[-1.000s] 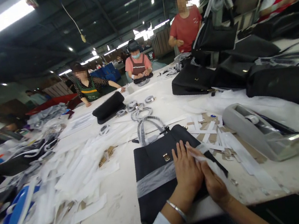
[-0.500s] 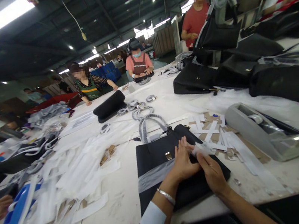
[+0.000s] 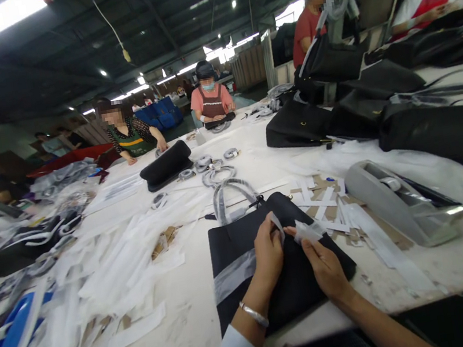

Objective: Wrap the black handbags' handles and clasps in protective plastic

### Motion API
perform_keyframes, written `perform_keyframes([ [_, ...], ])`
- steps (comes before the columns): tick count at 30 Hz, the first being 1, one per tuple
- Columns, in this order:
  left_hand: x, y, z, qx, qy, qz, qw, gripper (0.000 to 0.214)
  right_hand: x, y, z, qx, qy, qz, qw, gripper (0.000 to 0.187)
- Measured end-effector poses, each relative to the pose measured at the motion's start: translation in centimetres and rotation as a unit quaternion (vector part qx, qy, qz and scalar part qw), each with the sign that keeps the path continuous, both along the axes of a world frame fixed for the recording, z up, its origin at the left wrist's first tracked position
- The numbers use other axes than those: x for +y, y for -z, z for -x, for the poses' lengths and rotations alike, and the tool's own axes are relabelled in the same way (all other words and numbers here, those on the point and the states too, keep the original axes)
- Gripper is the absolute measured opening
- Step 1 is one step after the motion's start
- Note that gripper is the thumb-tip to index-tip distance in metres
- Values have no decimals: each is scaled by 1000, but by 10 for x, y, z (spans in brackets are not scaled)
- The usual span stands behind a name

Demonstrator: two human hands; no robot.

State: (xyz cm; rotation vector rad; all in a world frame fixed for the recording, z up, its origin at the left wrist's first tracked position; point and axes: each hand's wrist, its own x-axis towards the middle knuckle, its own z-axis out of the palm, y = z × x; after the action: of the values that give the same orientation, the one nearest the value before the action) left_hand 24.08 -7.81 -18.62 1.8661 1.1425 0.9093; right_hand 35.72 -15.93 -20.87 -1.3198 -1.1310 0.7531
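A black handbag [image 3: 229,244] lies flat on the worktable in front of me, its two film-wrapped handles [image 3: 220,204] pointing away. Across its front runs a translucent grey band [image 3: 234,275]. My left hand [image 3: 267,250] is closed over the middle of the bag, pinching the end of a thin translucent strip. Just right of it, my right hand [image 3: 324,264] pinches a crumpled piece of whitish translucent film [image 3: 308,230] between thumb and fingers. The bag's gold clasp is hidden behind my left hand. A silver bracelet [image 3: 254,314] circles my left wrist.
A grey tape dispenser [image 3: 383,202] stands at the right amid paper scraps [image 3: 333,204]. White strips [image 3: 114,268] pile up at left, beside a blue dispenser [image 3: 14,331]. Black bags [image 3: 294,122] fill the back right. Co-workers stand across the table.
My left hand has gone from lying spread on the bag to pinching a translucent strip, slightly further left. My right hand still holds its film. The view has shifted slightly.
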Motion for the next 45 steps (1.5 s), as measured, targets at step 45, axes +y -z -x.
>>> perform_keyframes([
  [45,54,-22,-55,154,305,-114,933,13,-8,-18,50,-319,-318,-81,889,69],
])
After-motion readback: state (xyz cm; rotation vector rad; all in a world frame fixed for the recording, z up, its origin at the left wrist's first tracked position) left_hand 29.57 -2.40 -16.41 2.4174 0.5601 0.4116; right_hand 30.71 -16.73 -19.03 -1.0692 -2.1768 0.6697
